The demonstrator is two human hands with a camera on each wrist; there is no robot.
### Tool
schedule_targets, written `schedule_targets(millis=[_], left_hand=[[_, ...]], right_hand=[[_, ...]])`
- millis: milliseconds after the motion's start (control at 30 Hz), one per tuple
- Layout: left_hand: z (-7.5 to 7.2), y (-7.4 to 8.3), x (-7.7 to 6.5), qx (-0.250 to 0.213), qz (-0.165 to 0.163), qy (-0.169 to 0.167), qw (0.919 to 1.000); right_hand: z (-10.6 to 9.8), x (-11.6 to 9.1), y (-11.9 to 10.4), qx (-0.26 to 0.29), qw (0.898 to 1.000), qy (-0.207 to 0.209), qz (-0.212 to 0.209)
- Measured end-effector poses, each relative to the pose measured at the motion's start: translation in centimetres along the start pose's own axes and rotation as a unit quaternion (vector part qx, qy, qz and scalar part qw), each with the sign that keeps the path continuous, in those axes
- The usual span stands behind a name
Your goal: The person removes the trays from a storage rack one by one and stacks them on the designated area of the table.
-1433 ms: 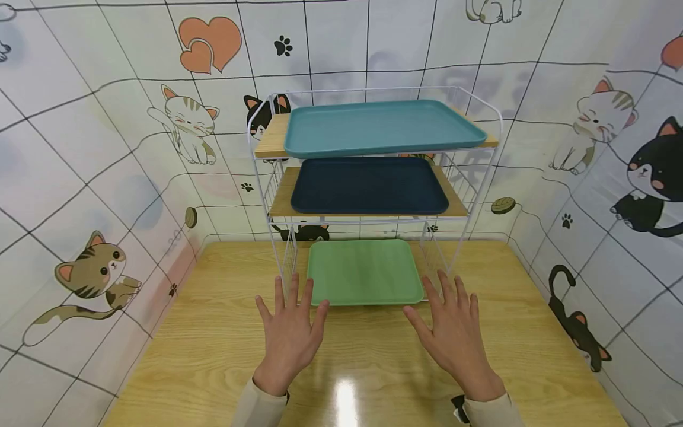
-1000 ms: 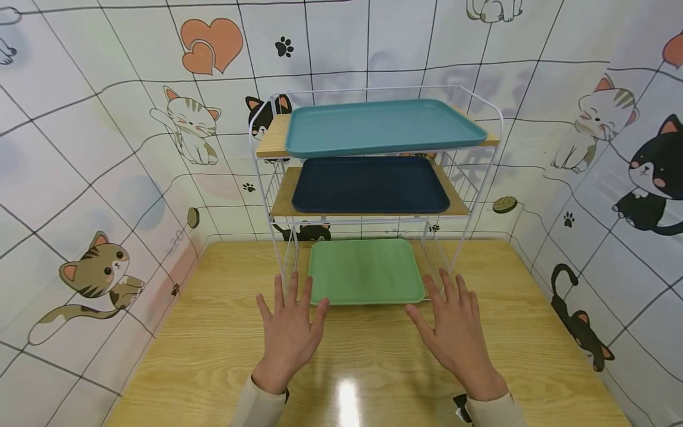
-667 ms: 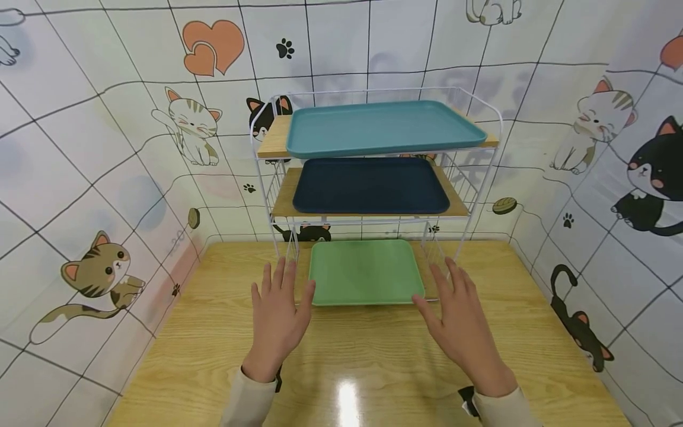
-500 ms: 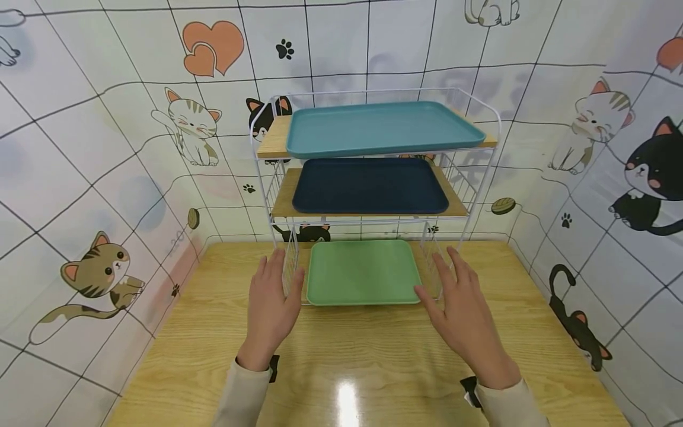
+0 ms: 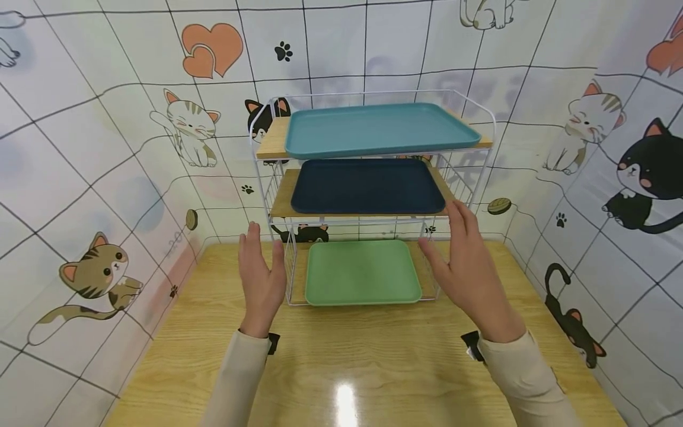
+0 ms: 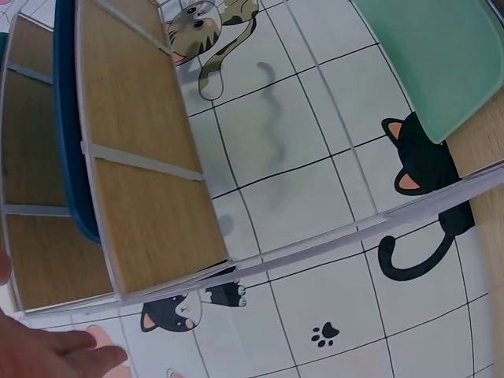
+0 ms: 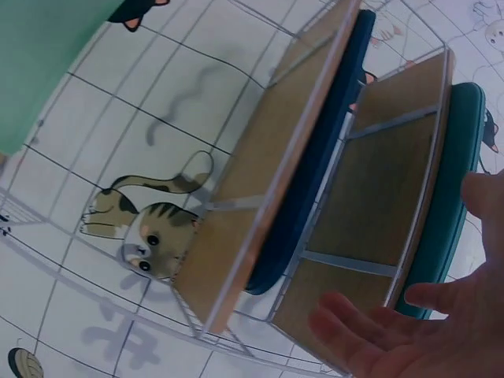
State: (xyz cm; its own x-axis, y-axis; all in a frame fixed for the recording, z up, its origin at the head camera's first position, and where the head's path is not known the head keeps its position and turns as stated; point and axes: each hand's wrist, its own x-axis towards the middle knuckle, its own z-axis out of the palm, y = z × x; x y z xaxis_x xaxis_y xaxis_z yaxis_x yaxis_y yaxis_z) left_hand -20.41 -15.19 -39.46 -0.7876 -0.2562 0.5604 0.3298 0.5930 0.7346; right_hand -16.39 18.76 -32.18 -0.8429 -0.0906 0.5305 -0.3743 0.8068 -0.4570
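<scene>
Both bare hands are raised in front of a white wire rack with wooden shelves. In the head view my left hand point(image 5: 260, 279) stands left of the rack's lower part, fingers straight and thumb apart, holding nothing. My right hand point(image 5: 475, 276) is at the rack's right side, its fingertips overlapping the right end of the middle shelf point(image 5: 285, 190); it too holds nothing. A teal tray point(image 5: 381, 129) lies on the top shelf, a dark navy tray point(image 5: 368, 187) on the middle one. At the bottom sits a green tray point(image 5: 363, 273).
The rack point(image 5: 488, 160) stands at the back of a light wooden table point(image 5: 373, 356). Around the table rise walls point(image 5: 341, 41) covered in a cat-and-tile print. Black straps point(image 5: 472, 345) show at the wrists.
Both hands have lifted and moved forward toward the rack, spreading apart and turning so the palms face inward more. The trays and rack stay put; the view shifts slightly.
</scene>
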Motion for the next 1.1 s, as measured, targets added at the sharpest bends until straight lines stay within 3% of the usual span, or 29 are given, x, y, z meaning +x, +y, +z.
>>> schedule_targets(millis=[133, 433, 733, 1100], left_hand=[[0.6, -0.4, 1.0, -0.038, -0.01, 0.014, 0.9991], [1.9, -1.1, 3.4, -0.113, -0.041, -0.001, 0.9928], [3.2, -1.6, 4.7, -0.168, -0.085, -0.045, 0.981], [3.8, -2.3, 5.1, -0.189, -0.088, -0.038, 0.9773]], right_hand=[[-1.3, 1.5, -0.6, 0.021, 1.0, 0.016, 0.011], [-4.6, 4.6, -0.9, 0.043, 0.996, 0.063, 0.048], [-6.6, 7.0, -1.0, 0.06, 0.994, 0.062, 0.068], [-7.4, 9.2, -0.9, 0.046, 0.993, 0.044, 0.096]])
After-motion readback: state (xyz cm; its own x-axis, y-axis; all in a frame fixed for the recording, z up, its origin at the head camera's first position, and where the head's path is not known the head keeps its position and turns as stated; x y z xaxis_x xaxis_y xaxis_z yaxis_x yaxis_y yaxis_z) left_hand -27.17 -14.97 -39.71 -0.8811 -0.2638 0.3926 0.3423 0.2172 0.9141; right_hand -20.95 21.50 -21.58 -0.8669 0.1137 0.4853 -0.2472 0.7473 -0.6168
